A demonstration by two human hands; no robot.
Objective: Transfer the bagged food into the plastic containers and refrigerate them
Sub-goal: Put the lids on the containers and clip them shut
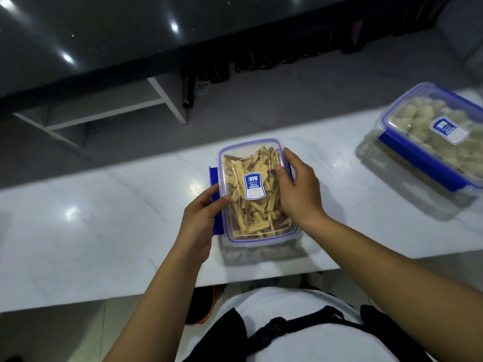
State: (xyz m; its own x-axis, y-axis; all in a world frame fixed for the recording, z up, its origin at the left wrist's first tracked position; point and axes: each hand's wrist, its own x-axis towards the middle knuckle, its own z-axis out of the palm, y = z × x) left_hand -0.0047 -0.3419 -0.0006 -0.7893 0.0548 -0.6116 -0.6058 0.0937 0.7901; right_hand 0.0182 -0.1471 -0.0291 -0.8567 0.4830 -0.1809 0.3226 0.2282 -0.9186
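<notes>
The desk (104, 218) has a white, glossy, marble-patterned top that reflects ceiling lights. Two clear plastic containers with blue-trimmed lids and blue side latches rest directly on it. The near container (257, 194), at centre, holds yellowish strips of food and bears a blue-and-white label on its lid. The far container (431, 137), well apart at the right end of the desk, holds pale chunks and bears a similar label.
</notes>
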